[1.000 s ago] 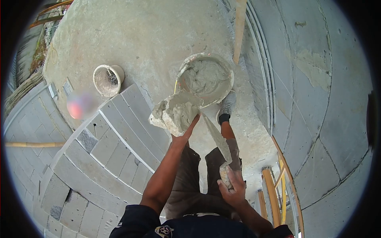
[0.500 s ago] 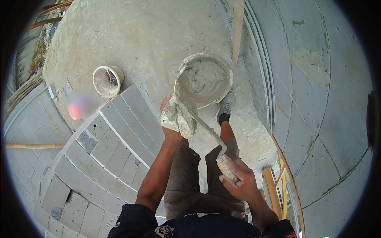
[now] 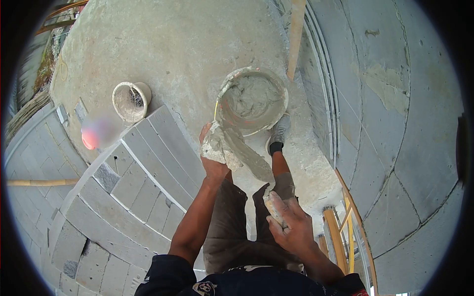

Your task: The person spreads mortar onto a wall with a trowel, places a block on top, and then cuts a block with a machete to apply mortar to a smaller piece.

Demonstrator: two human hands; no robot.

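A trowel (image 3: pixel 249 157) is gripped by its mortar-caked handle in my right hand (image 3: pixel 295 228), fingers wrapped round it. Its wet, mortar-smeared blade slants up and left to the rough whitish lump (image 3: pixel 213 149) in my left hand (image 3: pixel 215 168). That lump looks like a broken piece of block with grey mortar on it, and the blade overlaps it, apparently touching. Just beyond both hands stands a round bucket (image 3: pixel 284 101) with grey mortar (image 3: pixel 254 94) inside. Part of my left hand is hidden behind the lump.
A smaller pale bucket (image 3: pixel 143 93) stands at the left near a low block wall (image 3: pixel 143 167). A block wall (image 3: pixel 380 148) rises on the right, with a wooden plank (image 3: pixel 295 39) beside it. My shoe (image 3: pixel 280 129) is close to the mortar bucket. A blurred patch (image 3: pixel 101 132) lies left.
The trowel blade has rolled from edge-on to show its broad face. My right hand has shifted slightly left and turned, while my left hand and the lump have stayed nearly in place.
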